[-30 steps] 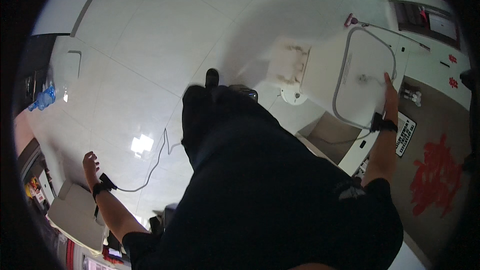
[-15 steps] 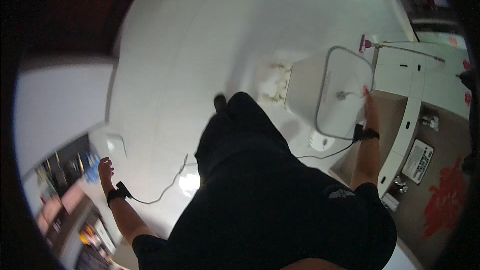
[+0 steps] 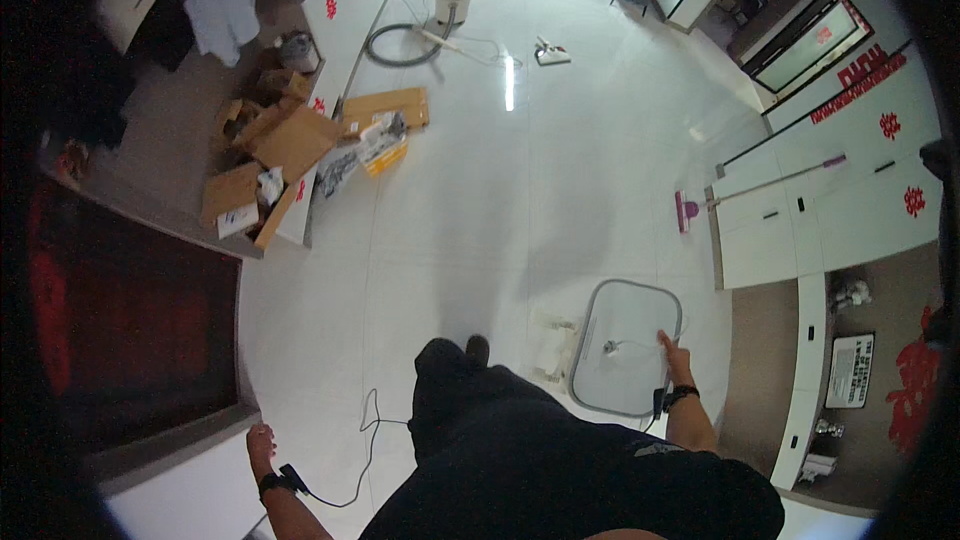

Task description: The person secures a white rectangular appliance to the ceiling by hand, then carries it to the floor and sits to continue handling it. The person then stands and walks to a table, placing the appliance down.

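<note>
A white box-like object with a rounded grey rim (image 3: 573,372) stands on the floor to my right. A plug (image 3: 611,347) on a thin white cord lies on its flat top. My right hand (image 3: 675,352) is at the right side of that rim, its fingers curled over the edge; the cord runs toward them. Whether they also grip the cord cannot be made out. At lower left my left hand (image 3: 261,443) hangs away from everything, fingers loosely bent and nothing in them. A cream piece (image 3: 553,348) sits against the box's left side, partly behind it.
A pink-headed mop (image 3: 686,211) leans along the white cabinets (image 3: 765,250) at right. Opened cardboard boxes (image 3: 290,140) and packaging (image 3: 380,145) lie at upper left. Farther off stand a canister vacuum cleaner (image 3: 453,0) with its hose and a floor nozzle (image 3: 551,53). Black cables run from both wrists.
The view has tilted up, bringing the far floor, cardboard and vacuum cleaner into sight. My right hand stays at the grey rim; my left hand still hangs with nothing in it.
</note>
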`<action>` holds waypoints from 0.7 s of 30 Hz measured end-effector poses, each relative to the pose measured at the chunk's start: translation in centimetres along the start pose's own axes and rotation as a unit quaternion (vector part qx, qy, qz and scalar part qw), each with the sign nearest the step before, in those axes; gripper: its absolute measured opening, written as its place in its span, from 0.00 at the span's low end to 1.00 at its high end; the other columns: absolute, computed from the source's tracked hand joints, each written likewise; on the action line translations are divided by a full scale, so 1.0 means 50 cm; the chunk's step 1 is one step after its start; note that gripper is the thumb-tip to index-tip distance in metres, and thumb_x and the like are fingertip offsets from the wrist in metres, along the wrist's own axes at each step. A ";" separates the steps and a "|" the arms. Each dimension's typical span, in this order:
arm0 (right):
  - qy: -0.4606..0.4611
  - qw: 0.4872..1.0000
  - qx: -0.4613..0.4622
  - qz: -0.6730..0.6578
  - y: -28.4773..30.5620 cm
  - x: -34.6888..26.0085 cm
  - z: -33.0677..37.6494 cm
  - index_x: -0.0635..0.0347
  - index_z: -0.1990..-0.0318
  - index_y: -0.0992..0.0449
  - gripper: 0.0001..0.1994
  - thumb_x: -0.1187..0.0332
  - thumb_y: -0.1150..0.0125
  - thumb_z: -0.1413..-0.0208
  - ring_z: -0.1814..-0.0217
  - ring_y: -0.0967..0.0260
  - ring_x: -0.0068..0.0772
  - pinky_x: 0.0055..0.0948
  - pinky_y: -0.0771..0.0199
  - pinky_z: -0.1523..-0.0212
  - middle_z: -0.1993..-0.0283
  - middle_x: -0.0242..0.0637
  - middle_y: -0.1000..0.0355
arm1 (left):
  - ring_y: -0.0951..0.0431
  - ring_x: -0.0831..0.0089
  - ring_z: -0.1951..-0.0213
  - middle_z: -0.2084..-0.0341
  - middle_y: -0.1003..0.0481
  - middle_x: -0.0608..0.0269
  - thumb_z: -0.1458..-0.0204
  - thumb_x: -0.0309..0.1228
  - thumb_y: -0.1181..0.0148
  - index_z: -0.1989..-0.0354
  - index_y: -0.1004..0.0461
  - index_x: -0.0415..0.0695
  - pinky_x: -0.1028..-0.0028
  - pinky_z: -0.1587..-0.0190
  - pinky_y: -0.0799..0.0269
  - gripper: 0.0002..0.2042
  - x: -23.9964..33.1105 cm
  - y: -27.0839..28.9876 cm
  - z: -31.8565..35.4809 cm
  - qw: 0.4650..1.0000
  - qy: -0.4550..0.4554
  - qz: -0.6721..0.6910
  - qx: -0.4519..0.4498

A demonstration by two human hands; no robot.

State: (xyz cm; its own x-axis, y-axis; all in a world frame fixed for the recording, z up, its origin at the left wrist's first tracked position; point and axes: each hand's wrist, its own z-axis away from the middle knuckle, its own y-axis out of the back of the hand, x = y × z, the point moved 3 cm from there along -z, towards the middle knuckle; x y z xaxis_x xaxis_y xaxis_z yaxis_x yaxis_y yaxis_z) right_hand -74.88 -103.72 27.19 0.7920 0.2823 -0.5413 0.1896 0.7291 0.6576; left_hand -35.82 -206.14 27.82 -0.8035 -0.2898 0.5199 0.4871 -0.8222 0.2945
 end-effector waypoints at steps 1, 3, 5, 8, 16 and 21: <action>0.012 1.000 0.018 0.004 -0.008 -0.027 -0.026 0.66 0.79 0.28 0.33 0.38 0.26 0.62 0.78 0.40 0.29 0.37 0.35 0.76 0.81 0.30 0.37 | 0.26 0.66 0.77 0.78 0.27 0.64 0.42 0.36 0.49 0.71 0.29 0.46 0.66 0.77 0.29 0.09 0.056 -0.041 -0.020 0.991 0.083 0.056 -0.083; -0.010 0.999 0.011 -0.049 -0.005 -0.064 -0.054 0.64 0.81 0.28 0.32 0.38 0.28 0.61 0.77 0.38 0.30 0.38 0.36 0.75 0.82 0.32 0.35 | 0.24 0.63 0.75 0.76 0.25 0.62 0.43 0.37 0.48 0.70 0.28 0.46 0.63 0.74 0.27 0.09 0.140 -0.124 -0.038 0.975 0.076 -0.100 0.184; -0.042 0.992 0.052 -0.109 -0.022 -0.109 -0.084 0.64 0.82 0.28 0.32 0.38 0.28 0.60 0.77 0.37 0.30 0.38 0.36 0.75 0.82 0.33 0.34 | 0.24 0.61 0.74 0.74 0.25 0.59 0.42 0.37 0.48 0.68 0.27 0.44 0.62 0.73 0.27 0.10 0.288 -0.229 -0.111 0.977 0.103 -0.105 0.154; -0.077 0.991 0.103 -0.042 -0.031 -0.232 -0.147 0.67 0.81 0.26 0.33 0.37 0.28 0.61 0.76 0.35 0.32 0.38 0.35 0.74 0.81 0.36 0.32 | 0.23 0.59 0.72 0.73 0.24 0.55 0.42 0.36 0.48 0.66 0.27 0.41 0.62 0.70 0.27 0.11 0.668 -0.395 -0.290 0.967 -0.022 -0.219 0.125; -0.179 0.954 0.157 -0.182 -0.066 -0.555 -0.292 0.79 0.56 0.25 0.39 0.44 0.24 0.60 0.62 0.30 0.40 0.39 0.29 0.61 0.62 0.47 0.25 | 0.22 0.53 0.66 0.66 0.22 0.45 0.41 0.34 0.47 0.57 0.25 0.34 0.60 0.61 0.26 0.14 1.887 -1.047 -0.537 0.739 -0.483 -0.465 0.069; -0.171 0.945 0.187 -0.209 -0.095 -0.725 -0.493 0.79 0.60 0.23 0.35 0.48 0.23 0.60 0.65 0.28 0.40 0.39 0.27 0.62 0.64 0.48 0.24 | 0.20 0.57 0.63 0.65 0.21 0.47 0.43 0.33 0.46 0.55 0.25 0.39 0.64 0.58 0.25 0.13 2.294 -1.436 -0.533 0.730 -0.517 -0.447 -0.003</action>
State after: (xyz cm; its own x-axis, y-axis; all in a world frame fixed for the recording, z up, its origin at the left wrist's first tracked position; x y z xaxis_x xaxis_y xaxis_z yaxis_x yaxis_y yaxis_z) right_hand -118.81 -102.03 30.75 0.7315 -0.2454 -0.6361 0.6684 0.4424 0.5979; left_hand -172.08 -193.39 44.97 -0.1105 0.8860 0.4503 -0.0786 -0.4595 0.8847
